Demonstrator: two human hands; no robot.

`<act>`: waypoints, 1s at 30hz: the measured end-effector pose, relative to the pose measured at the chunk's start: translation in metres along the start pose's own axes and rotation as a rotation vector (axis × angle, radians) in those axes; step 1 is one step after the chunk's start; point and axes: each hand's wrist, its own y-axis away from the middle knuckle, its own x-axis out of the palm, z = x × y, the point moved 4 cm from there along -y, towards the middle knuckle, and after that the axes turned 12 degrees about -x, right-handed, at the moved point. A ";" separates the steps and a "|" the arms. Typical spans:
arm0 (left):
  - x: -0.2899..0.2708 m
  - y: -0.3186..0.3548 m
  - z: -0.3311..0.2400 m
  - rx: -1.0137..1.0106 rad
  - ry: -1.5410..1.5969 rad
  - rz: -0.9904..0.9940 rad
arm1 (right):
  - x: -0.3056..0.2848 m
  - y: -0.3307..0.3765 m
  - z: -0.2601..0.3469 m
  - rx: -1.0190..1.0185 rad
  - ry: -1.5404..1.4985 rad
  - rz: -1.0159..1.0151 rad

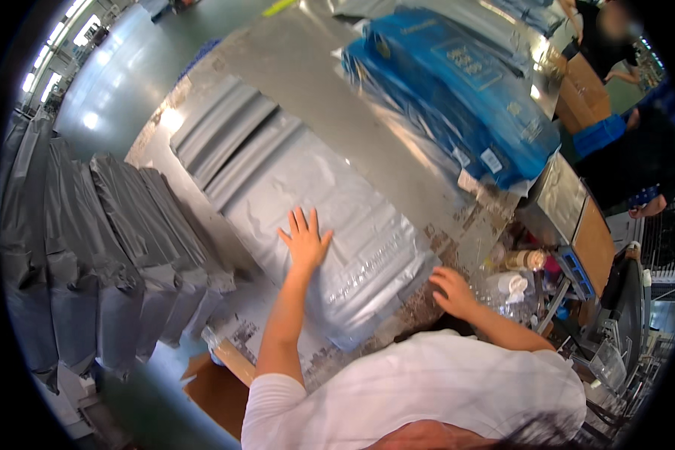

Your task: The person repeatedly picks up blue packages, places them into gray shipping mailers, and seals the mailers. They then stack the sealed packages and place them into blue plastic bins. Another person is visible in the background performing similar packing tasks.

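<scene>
A stack of silver-grey plastic bags (277, 169) lies flat on the metal table in front of me, inside a clear plastic wrap that crinkles near my side. My left hand (306, 238) rests palm down on it with the fingers spread. Just beyond the stack's near right corner is my right hand (454, 292), its fingers apart and slightly bent, with nothing seen in them. Whether its fingertips touch the wrap I cannot tell.
Blue plastic packs (457, 82) lie piled at the table's far right. Tall grey wrapped bundles (116, 247) stand in a row on the left. An open cardboard box (216, 394) is below the near edge. Tape rolls (525, 260) sit at right; people work beyond.
</scene>
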 end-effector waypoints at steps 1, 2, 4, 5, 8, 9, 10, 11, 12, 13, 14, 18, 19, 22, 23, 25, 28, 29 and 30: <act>0.005 -0.011 0.002 0.006 0.002 -0.003 | -0.002 -0.002 -0.008 0.021 0.000 0.034; 0.007 -0.010 0.006 0.012 0.002 -0.016 | -0.001 -0.005 -0.013 0.019 0.046 0.046; 0.005 0.013 -0.009 0.113 -0.043 0.005 | -0.002 -0.026 -0.018 -0.084 0.111 0.091; 0.002 0.025 -0.017 0.168 -0.063 0.012 | -0.002 -0.039 -0.017 -0.159 0.149 0.118; -0.002 0.063 -0.032 0.204 -0.093 0.140 | 0.013 -0.042 -0.023 -0.287 0.237 0.167; -0.001 0.062 -0.035 0.202 -0.106 0.113 | 0.009 -0.042 -0.030 -0.313 0.288 0.181; -0.002 0.061 -0.036 0.204 -0.102 0.112 | 0.006 -0.041 -0.037 -0.294 0.261 0.221; -0.004 0.062 -0.038 0.204 -0.098 0.108 | -0.001 -0.041 -0.043 -0.279 0.234 0.259; -0.005 0.061 -0.041 0.207 -0.099 0.101 | -0.010 -0.044 -0.048 -0.263 0.205 0.289; -0.005 0.063 -0.042 0.195 0.006 0.072 | -0.053 -0.060 -0.047 -0.305 0.242 0.052; -0.003 0.067 -0.041 0.185 0.105 0.052 | -0.101 -0.071 -0.059 -0.273 0.232 -0.208; -0.004 0.051 -0.095 0.102 0.558 0.290 | -0.308 -0.082 -0.118 -0.114 0.497 -0.961; -0.009 0.039 -0.119 0.129 0.667 0.342 | -0.340 -0.071 -0.154 0.019 0.263 -1.123; -0.002 0.006 -0.197 -0.005 1.073 0.617 | -0.372 -0.043 -0.278 0.373 -0.388 -1.068; -0.001 -0.002 -0.218 -0.052 1.168 0.709 | -0.355 -0.036 -0.308 0.475 -0.568 -0.978; -0.008 -0.015 -0.264 -0.137 1.317 0.810 | -0.301 -0.040 -0.329 0.567 -0.913 -1.036; -0.009 -0.016 -0.293 -0.216 1.514 0.733 | -0.260 -0.046 -0.265 0.405 -0.669 -0.933; -0.007 -0.013 -0.298 -0.229 1.617 0.699 | -0.233 -0.038 -0.266 0.416 -0.615 -0.877; -0.003 -0.010 -0.294 -0.259 1.724 0.650 | -0.219 -0.040 -0.234 0.294 -0.654 -0.746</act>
